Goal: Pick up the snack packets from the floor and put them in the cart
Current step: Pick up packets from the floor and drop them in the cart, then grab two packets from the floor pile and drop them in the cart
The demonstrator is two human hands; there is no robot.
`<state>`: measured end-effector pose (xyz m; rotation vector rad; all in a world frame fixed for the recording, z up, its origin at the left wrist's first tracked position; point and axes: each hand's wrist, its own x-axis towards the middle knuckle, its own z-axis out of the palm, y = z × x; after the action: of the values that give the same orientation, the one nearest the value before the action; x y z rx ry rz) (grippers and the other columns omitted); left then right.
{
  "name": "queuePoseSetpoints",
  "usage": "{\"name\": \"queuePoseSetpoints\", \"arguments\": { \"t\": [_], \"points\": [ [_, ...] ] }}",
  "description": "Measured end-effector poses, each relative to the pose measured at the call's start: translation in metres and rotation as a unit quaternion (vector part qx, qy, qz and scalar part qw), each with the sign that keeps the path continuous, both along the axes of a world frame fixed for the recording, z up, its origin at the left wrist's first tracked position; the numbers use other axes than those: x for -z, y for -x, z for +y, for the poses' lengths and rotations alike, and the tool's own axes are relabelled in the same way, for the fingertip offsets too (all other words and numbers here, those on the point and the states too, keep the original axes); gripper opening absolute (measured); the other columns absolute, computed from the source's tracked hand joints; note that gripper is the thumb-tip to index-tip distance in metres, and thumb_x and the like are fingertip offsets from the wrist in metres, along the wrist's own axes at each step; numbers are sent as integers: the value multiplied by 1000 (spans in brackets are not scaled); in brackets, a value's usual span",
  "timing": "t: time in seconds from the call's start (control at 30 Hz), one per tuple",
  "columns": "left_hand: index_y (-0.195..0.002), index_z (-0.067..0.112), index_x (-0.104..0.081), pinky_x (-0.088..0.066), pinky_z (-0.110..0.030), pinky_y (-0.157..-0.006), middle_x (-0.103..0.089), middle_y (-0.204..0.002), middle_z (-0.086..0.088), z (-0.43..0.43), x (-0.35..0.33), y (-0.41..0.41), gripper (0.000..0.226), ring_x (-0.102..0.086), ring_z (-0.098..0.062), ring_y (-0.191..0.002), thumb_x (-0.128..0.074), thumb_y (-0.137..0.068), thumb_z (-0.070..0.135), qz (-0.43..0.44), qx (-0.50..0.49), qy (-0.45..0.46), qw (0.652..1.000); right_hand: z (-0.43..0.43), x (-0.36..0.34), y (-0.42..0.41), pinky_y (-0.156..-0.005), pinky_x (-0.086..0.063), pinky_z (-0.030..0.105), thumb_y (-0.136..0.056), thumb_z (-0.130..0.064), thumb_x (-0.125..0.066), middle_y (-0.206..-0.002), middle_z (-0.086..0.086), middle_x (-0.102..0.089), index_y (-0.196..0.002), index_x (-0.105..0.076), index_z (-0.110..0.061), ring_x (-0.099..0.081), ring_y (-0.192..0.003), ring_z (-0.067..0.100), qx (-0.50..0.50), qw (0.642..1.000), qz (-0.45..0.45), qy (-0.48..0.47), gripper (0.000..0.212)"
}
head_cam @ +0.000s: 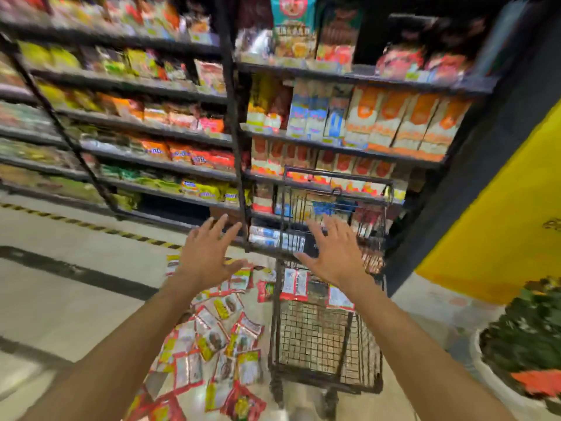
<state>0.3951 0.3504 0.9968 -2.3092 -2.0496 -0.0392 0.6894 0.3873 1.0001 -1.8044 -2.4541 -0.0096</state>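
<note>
Packets (212,338) lie scattered on the floor (76,299) just left of the cart (315,338), and a few more rest inside its basket. The left hand (206,253) and right hand (337,253) hover above them, fingers spread and holding nothing, before stocked shelves (145,129).

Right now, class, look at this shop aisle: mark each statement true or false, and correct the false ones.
1. The left hand and right hand hold nothing, fingers spread. True.
2. The snack packets lie on the floor to the right of the cart. False: they lie to its left.
3. The cart is black wire mesh. True.
4. The shelves behind the cart are bare. False: they are stocked with packaged goods.
</note>
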Motion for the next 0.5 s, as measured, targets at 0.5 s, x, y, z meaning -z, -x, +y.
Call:
{"name": "queuePoseSetpoints", "arguments": {
  "t": [0.5],
  "points": [
    [-163,36,-25,-27,-58,-121,-26,-171,-7,-375,-17,300,92,-30,-39,-153,-50,-86,82,27,-206,-36,977,-267,-9,300,-123,-23,61,-89,-82,-28,-168,13,-29,-161,-31,-32,-23,-156,38,-176,984,1,-23,87]
  ]
}}
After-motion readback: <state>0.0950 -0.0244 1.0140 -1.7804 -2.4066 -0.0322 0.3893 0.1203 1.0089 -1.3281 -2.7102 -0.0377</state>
